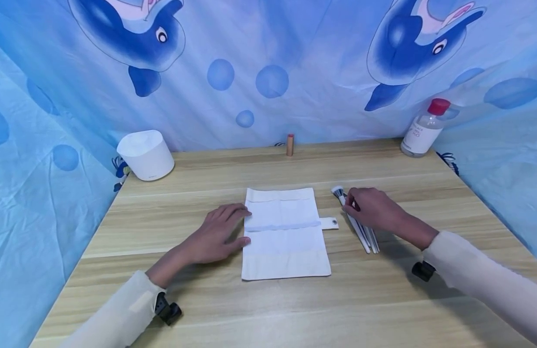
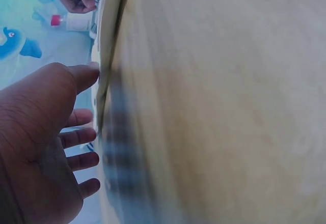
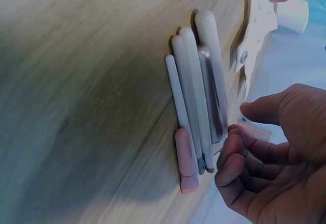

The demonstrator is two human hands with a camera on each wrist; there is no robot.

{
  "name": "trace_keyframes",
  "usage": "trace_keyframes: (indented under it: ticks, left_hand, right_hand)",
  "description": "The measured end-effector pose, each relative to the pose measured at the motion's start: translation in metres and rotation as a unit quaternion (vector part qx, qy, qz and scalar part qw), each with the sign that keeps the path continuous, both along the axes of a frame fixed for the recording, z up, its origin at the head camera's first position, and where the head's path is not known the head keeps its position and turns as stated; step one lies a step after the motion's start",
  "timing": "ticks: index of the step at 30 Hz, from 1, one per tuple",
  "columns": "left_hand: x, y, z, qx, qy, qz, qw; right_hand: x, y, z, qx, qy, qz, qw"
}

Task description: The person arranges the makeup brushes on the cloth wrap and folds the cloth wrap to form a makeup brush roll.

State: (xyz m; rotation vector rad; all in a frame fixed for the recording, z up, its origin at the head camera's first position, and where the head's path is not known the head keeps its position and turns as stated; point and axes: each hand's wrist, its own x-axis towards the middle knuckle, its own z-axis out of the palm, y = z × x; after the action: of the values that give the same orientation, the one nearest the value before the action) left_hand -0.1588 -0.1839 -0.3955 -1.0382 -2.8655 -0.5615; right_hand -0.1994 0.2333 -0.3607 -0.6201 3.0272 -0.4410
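A white fabric brush roll (image 1: 286, 261) lies unfolded on the table, with a snap tab (image 1: 329, 223) on its right side. My left hand (image 1: 220, 232) rests at the roll's left edge, thumb and fingers spread and fingertips right at the fabric. To the right of the roll lies a bundle of makeup brushes (image 1: 364, 234), with white handles and one greyish handle (image 3: 209, 91). A short pink piece (image 3: 186, 160) lies along one handle. My right hand (image 1: 374, 209) hovers over the brushes' bristle end, fingers bent, with a gap between thumb (image 3: 262, 109) and forefinger.
At the back left stands a white rounded container (image 1: 146, 155). A small brown tube (image 1: 290, 145) is at the back middle, and a clear bottle with a red cap (image 1: 425, 129) at the back right. Blue dolphin-printed cloth (image 1: 320, 72) hangs behind the wooden table (image 1: 199, 304).
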Motion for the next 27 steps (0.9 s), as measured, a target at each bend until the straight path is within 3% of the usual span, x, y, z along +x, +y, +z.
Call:
trace_keyframes:
  ticks: [11,27]
  left_hand:
    - [-0.0012,0.0002,-0.0032,-0.007,-0.02,0.007,0.9998]
    - [-0.003,-0.0011,-0.0032,-0.003,-0.014,-0.01,0.9998]
  right_hand:
    - [-0.0004,-0.0047,-0.0027,0.006,-0.039,-0.037,0.9986]
    - [-0.001,-0.0094,-0.0077,0.019,-0.07,-0.033,0.9969]
